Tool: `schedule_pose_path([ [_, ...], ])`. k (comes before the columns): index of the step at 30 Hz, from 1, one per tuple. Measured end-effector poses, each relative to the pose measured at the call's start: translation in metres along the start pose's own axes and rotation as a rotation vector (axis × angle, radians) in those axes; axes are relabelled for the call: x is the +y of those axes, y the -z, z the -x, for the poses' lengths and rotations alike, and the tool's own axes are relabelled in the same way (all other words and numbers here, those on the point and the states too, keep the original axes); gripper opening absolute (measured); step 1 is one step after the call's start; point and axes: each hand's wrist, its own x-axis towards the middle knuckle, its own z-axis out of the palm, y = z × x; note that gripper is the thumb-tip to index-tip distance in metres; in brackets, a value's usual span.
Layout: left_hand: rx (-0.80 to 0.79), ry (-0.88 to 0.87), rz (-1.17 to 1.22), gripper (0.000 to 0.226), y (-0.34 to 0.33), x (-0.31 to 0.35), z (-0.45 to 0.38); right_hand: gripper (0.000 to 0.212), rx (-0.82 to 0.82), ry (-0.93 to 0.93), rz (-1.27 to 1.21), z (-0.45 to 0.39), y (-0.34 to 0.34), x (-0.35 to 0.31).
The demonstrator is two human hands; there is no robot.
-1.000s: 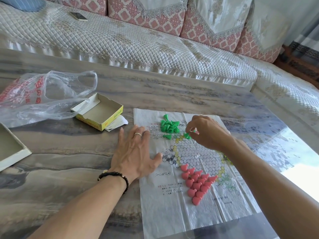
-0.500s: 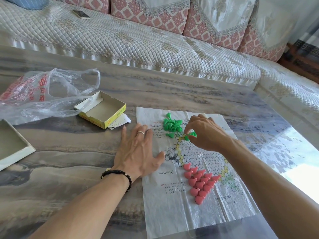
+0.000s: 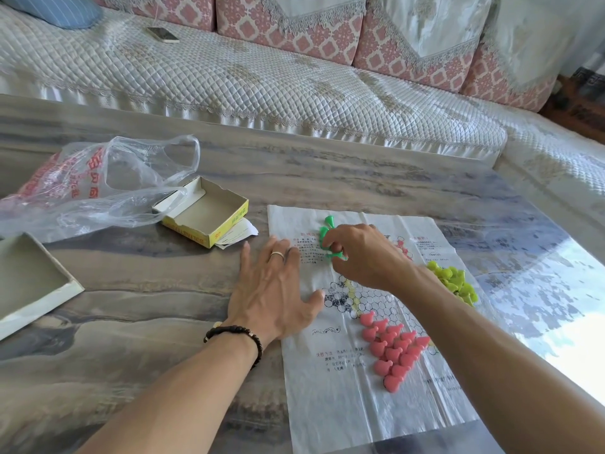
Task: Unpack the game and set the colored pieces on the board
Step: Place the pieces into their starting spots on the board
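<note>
Pink pieces (image 3: 394, 350) already sit packed on the paper board (image 3: 330, 398), left hand (image 3: 273, 290) lies flat pinning its edge so it won't slide, while right hand (image 3: 363, 253) looks to pinch a green piece (image 3: 335, 255) by the farther green pile (image 3: 325, 229).

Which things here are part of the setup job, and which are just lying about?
In use: board sheet, green pieces, pink pieces, yellow-green pieces, right hand, left hand.
Lying about: plastic bag, yellow box, phone on the sofa.
</note>
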Motion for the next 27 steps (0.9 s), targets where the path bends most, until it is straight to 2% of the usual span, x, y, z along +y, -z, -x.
schedule_pose_path([
  [2, -0.006, 0.0, 0.004, 0.078, 0.0, 0.001, 0.0, 0.028, 0.064, -0.016, -0.038, 0.001, 0.005, 0.003],
  [5, -0.008, 0.002, 0.001, 0.079, 0.0, 0.001, 0.0, 0.021, 0.134, -0.092, -0.162, 0.003, 0.02, 0.014],
  [9, -0.008, -0.002, 0.011, 0.078, 0.001, 0.001, 0.0, 0.01, 0.137, -0.179, -0.256, 0.014, 0.038, 0.023],
  [12, -0.005, -0.005, 0.006, 0.077, 0.001, 0.001, 0.0, 0.005, 0.074, -0.185, -0.174, 0.022, 0.042, 0.025],
  [17, 0.0, -0.008, 0.009, 0.076, 0.001, 0.0, 0.0, 0.017, -0.015, -0.139, -0.08, 0.026, 0.037, 0.033],
  [23, 0.011, -0.005, 0.017, 0.076, 0.001, 0.0, 0.001, 0.013, -0.059, -0.046, 0.092, 0.026, 0.027, 0.038],
  [27, 0.021, 0.0, 0.017, 0.077, 0.0, 0.0, 0.001, 0.013, -0.074, -0.029, 0.112, 0.026, 0.021, 0.038],
])
